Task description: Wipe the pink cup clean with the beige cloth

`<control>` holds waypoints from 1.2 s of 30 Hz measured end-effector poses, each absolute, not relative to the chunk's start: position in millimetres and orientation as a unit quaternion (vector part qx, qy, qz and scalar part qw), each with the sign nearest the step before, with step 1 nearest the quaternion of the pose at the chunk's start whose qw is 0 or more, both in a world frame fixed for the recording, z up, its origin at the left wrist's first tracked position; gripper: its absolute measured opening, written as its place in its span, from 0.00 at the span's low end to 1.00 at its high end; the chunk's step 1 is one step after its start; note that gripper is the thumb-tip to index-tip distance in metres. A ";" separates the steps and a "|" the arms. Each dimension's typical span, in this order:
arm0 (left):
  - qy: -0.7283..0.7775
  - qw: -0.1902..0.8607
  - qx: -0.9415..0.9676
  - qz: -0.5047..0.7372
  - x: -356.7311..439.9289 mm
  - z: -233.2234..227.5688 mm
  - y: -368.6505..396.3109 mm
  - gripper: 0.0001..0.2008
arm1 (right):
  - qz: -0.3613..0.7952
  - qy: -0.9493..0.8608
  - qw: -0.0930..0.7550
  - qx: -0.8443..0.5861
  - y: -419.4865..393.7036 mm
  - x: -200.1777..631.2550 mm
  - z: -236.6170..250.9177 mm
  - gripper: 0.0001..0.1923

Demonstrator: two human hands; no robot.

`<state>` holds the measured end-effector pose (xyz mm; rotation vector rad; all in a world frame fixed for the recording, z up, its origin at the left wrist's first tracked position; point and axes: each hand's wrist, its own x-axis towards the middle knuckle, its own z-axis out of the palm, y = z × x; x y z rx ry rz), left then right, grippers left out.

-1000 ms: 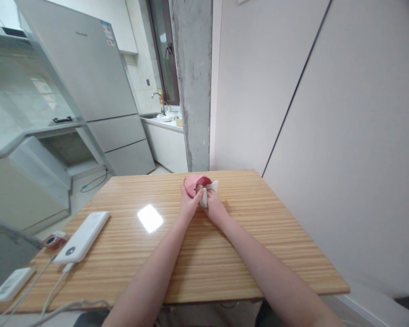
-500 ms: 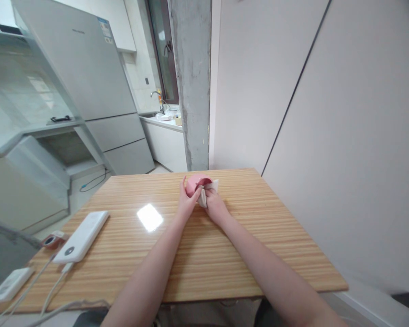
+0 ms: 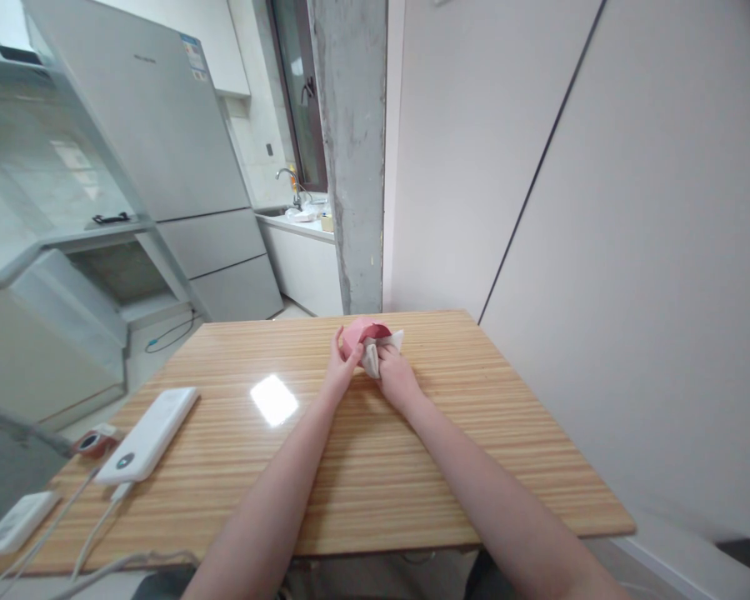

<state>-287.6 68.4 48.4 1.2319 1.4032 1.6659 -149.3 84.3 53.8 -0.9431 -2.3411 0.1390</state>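
1. Both hands meet at the far middle of the wooden bench [image 3: 362, 467], close to its back edge.
2. Left hand [image 3: 339, 373]: grip clenched on a small pink cup [image 3: 357, 335], fingers round its left side.
3. Cup lies tipped over; its opening faces right, toward the other hand, so its long axis runs roughly left to right across the bench. Whether it rests on the bench or is held just above it, cannot tell.
4. Right hand [image 3: 395, 373]: grip clenched on a white cloth [image 3: 375, 357], pressed against the cup's mouth. A corner of cloth sticks out to the right.
5. Near left corner of bench: white power bank [image 3: 148, 433] with cable, a small red item [image 3: 92, 440] just beside it, and a flat white device [image 3: 16, 521] nearer the edge, all well apart from the hands.
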 end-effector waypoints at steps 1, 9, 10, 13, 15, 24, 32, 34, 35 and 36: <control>0.536 0.308 0.466 0.633 -283.1 46.3 68.5 0.41 | 0.061 -0.877 0.307 -0.364 83.7 -149.4 53.3 0.17; 0.597 0.185 0.519 0.583 -299.8 71.4 55.2 0.25 | 0.059 -0.914 0.275 -0.293 77.5 -151.8 65.1 0.15; 0.603 0.184 0.519 0.578 -302.6 73.4 55.2 0.24 | 0.055 -0.916 0.264 -0.298 76.7 -152.4 65.6 0.15; 0.593 0.222 0.476 0.611 -298.2 70.6 58.2 0.27 | 0.058 -0.904 0.255 -0.340 74.2 -154.3 63.6 0.14; 0.566 0.260 0.447 0.642 -287.6 65.4 60.1 0.30 | 0.075 -0.884 0.278 -0.368 73.0 -155.2 60.5 0.14; 0.602 0.185 0.517 0.580 -296.2 76.1 50.0 0.19 | 0.072 -0.905 0.301 -0.293 75.9 -153.6 60.9 0.15; 0.564 0.226 0.466 0.643 -276.5 63.8 55.8 0.40 | 0.096 -0.869 0.343 -0.344 77.6 -153.8 54.7 0.14; 0.559 0.212 0.482 0.640 -272.3 62.9 54.4 0.37 | 0.114 -0.867 0.356 -0.329 79.5 -154.2 53.0 0.15; 0.565 0.207 0.485 0.635 -273.6 63.7 53.3 0.35 | 0.115 -0.874 0.353 -0.315 80.6 -154.3 52.8 0.16; 0.573 0.201 0.488 0.628 -276.9 65.1 52.1 0.32 | 0.112 -0.882 0.345 -0.300 81.6 -154.2 52.9 0.16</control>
